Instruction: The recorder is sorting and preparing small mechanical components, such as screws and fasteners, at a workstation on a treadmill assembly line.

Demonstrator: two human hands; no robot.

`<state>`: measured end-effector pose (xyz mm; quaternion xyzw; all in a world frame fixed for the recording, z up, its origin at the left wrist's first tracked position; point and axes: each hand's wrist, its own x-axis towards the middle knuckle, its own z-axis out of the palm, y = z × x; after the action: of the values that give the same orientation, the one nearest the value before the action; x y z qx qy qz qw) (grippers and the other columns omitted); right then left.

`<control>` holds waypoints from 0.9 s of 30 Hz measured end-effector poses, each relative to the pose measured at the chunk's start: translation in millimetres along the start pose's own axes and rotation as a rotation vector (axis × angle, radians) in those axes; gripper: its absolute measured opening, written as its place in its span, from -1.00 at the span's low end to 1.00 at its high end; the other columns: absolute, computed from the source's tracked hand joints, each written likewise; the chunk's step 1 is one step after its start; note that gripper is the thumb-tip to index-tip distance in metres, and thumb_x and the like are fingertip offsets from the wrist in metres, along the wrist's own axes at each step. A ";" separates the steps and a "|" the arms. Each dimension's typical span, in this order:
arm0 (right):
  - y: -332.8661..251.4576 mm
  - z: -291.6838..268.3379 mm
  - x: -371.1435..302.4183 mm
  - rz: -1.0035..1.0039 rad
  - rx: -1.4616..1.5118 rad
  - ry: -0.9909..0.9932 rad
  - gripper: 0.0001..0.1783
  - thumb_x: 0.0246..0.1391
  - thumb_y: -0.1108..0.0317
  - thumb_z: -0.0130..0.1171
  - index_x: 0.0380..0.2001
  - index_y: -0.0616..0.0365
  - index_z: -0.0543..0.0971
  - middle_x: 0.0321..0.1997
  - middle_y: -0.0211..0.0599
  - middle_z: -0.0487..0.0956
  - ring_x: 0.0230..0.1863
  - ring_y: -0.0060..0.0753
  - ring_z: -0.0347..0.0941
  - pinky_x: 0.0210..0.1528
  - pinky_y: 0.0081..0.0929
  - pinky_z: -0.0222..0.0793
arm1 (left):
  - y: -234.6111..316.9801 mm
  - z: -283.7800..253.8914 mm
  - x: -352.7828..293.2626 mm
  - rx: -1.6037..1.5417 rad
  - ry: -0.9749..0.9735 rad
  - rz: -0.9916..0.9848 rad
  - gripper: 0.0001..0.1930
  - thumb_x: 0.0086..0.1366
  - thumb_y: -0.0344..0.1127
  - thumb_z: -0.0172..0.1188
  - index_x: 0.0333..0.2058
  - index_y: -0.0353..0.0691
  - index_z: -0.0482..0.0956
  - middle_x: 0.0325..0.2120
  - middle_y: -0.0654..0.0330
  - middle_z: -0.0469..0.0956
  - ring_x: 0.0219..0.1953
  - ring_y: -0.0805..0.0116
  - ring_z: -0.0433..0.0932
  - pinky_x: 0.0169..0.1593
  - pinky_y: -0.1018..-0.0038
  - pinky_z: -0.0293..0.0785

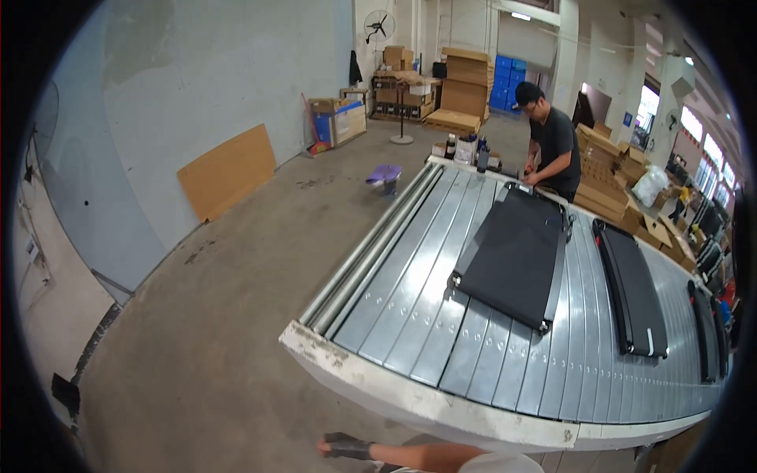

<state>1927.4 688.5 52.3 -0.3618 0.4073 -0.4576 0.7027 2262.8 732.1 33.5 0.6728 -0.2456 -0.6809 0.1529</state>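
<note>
Grey wall (pixel 213 79) is filling the left, a brown cardboard sheet (pixel 229 172) leaning at its foot, with concrete floor (pixel 236 315) spreading out beside it. Farther back, a purple-topped stool (pixel 385 173) is standing just off the far-left corner of a metal-slatted conveyor (pixel 394 292).

Beyond the near-left corner, below the near edge, the person's left hand (pixel 347 447) is hanging over the floor in a dark covering — apart from the conveyor, seemingly holding nothing, though I cannot tell whether its fingers are spread or pressed together. The right hand is not showing, so its state I cannot tell.

Toward the conveyor's left end, the nearest dark panel (pixel 512 260) is lying flat, reaching from the far edge past the middle of the slats. At that far edge a co-worker (pixel 556 150) is bending over the panel's end, forearms drawn together. Farther right, a narrower dark panel (pixel 631 284) is resting, with more toward the right end.

Handling the nearest one well probably means keeping it flat, supporting its corners rather than pressing its broad face — and keeping fingers clear of the slat gaps.
</note>
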 end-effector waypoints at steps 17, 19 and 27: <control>-125.3 -240.2 327.1 -0.391 0.566 0.734 -0.75 0.15 0.28 0.22 -0.12 0.05 0.51 -0.18 -0.28 0.60 -0.07 -0.31 0.52 -0.08 -0.27 0.45 | 562.9 55.7 498.9 1.292 -0.111 0.355 -0.83 0.29 -0.27 0.03 -0.45 -0.11 0.54 -0.50 0.27 0.49 -0.42 0.49 0.40 -0.30 0.41 0.37; -195.0 -235.2 369.7 -0.393 0.390 0.729 -0.79 0.16 0.18 0.18 -0.23 0.04 0.55 -0.27 -0.36 0.60 -0.17 -0.39 0.49 -0.14 -0.34 0.42 | 644.0 70.5 557.0 1.324 -0.082 0.335 -0.83 0.30 -0.27 0.02 -0.46 -0.10 0.53 -0.51 0.28 0.48 -0.42 0.49 0.39 -0.31 0.41 0.37; -278.9 -326.0 471.8 -0.200 0.380 1.178 -0.76 0.15 0.10 0.14 -0.32 0.03 0.57 -0.38 -0.39 0.55 -0.25 -0.44 0.45 -0.23 -0.40 0.38 | 934.9 388.2 564.8 0.768 -0.356 0.643 -0.58 0.29 -0.24 0.09 -0.76 -0.08 0.24 -0.79 0.35 0.22 -0.73 0.45 0.17 -0.62 0.42 0.02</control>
<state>1653.4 112.7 51.7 0.0458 0.6021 -0.7080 0.3662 1736.6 -300.6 53.6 0.4450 -0.6934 -0.5642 0.0527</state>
